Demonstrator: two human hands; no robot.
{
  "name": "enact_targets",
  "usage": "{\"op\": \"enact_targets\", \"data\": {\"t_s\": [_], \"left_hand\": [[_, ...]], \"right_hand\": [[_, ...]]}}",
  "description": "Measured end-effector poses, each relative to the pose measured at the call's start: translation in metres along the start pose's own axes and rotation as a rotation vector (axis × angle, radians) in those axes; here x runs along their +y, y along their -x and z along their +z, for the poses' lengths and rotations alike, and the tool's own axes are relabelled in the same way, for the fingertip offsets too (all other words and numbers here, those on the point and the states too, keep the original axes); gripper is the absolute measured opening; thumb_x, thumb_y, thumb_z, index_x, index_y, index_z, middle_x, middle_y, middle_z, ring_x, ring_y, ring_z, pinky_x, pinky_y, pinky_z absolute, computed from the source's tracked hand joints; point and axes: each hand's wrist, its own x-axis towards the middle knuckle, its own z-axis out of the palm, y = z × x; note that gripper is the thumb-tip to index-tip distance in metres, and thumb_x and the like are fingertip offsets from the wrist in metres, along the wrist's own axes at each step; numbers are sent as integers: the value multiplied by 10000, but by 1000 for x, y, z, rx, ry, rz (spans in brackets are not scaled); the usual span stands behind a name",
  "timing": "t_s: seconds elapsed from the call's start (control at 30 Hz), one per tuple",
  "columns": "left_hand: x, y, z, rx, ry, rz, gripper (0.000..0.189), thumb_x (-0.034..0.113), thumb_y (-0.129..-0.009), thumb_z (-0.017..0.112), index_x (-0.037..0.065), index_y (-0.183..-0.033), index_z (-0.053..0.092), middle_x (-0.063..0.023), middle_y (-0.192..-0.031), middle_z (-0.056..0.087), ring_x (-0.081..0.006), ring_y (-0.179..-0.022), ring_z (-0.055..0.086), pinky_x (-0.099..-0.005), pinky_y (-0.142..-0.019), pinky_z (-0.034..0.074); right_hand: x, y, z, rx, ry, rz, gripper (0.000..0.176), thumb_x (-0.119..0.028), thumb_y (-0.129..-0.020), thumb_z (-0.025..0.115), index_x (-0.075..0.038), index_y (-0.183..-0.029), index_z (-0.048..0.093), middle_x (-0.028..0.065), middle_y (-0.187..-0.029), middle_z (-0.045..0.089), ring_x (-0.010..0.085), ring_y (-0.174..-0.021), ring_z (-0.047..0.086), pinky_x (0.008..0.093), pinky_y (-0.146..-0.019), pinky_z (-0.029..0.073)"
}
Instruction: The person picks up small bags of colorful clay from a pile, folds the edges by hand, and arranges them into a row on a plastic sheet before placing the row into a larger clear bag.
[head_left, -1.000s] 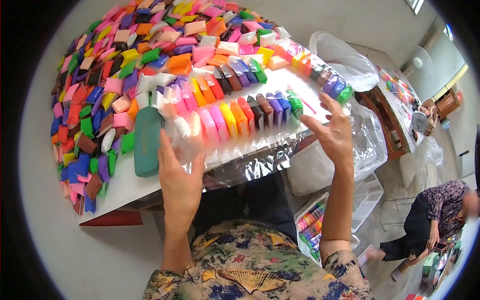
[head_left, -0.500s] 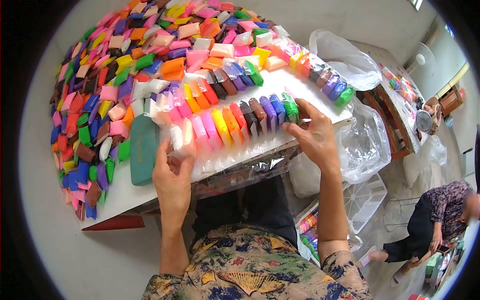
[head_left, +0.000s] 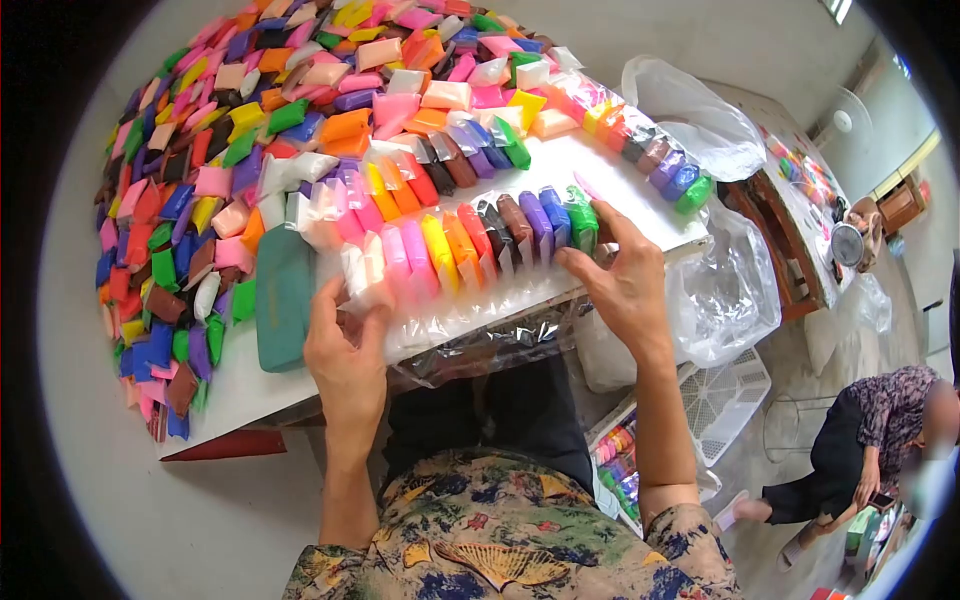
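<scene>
A row of coloured clay packets (head_left: 460, 250) in clear wrap lies near the front edge of the white table, running from white at the left to green at the right. My left hand (head_left: 345, 335) is closed about the white and peach end, thumb and fingers on the wrap. At the other end, my right hand (head_left: 620, 275) has its thumb and fingers around the green packet (head_left: 580, 222). Just behind lies a second row of packets (head_left: 400, 190), which touches the first at the left. A green block (head_left: 284, 300) stands beside my left hand.
A large heap of loose packets (head_left: 300, 75) covers the back and left of the table (head_left: 235, 395). Another wrapped row (head_left: 640, 145) lies at the right edge. Clear plastic bags (head_left: 725, 290) hang there. A white basket (head_left: 735, 400) is below; a person (head_left: 860, 440) sits at far right.
Both hands stay at the ends of the row, with only slight finger shifts. My right thumb has slid slightly left along the green packet. The view has shifted a little.
</scene>
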Motion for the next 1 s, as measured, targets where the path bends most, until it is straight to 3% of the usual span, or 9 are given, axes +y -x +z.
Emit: {"op": "enact_targets", "data": {"t_s": [0.37,0.47,0.57,0.67,0.73,0.87,0.97,1.0], "left_hand": [[-1,0,-11,-21,-137,163,514,68,-825,748,-17,-1291,547,-90,-1049,572,-171,-760,511,-304,-691,474],[6,4,-17,-103,-107,61,556,89,-857,717,-56,-1336,476,-182,-1135,547,-266,-899,581,-366,-781,488],[7,6,-16,-64,21,-29,561,94,-865,713,-72,-1341,467,-185,-1126,549,-247,-815,579,-359,-741,493],[9,8,-17,0,-20,-37,494,58,-877,692,-39,-1326,509,-139,-1098,596,-181,-794,581,-308,-707,507],[2,12,-18,4,-44,2,420,42,-890,657,-46,-1282,532,-141,-1063,600,-182,-768,580,-311,-696,503],[-2,10,-12,13,-136,44,274,25,-906,602,-59,-1166,577,-150,-997,599,-199,-729,578,-332,-679,489],[4,6,-14,-36,-142,97,214,-6,-883,588,-71,-1086,567,-225,-1014,581,-371,-853,613,-414,-764,500],[4,6,-14,-46,-127,95,209,-4,-884,587,-67,-1083,567,-226,-1014,582,-383,-872,612,-423,-771,498]], "right_hand": [[-4,5,-22,-75,11,136,724,-260,-734,836,47,-1322,549,223,-1142,666,309,-989,653,387,-858,509],[-1,3,-21,-78,63,86,758,-278,-737,840,63,-1337,527,234,-1159,657,310,-1019,648,387,-865,511],[-9,5,-21,-108,93,19,749,-267,-740,836,64,-1336,526,237,-1160,656,322,-1029,645,391,-884,505],[-8,2,-18,-101,91,8,719,-254,-745,828,64,-1320,537,235,-1156,657,345,-1032,642,399,-905,496],[-14,4,-21,-126,34,85,699,-249,-748,822,65,-1308,545,236,-1147,659,362,-1032,640,404,-915,490],[-9,4,-17,-109,71,27,683,-237,-744,818,66,-1296,553,240,-1134,661,364,-1029,643,406,-912,490],[-8,3,-13,-106,75,48,679,-231,-744,814,70,-1294,552,244,-1139,658,365,-1035,643,408,-919,485],[-9,3,-11,-95,66,53,674,-230,-746,812,71,-1291,553,246,-1142,657,368,-1039,641,409,-922,483]]}}
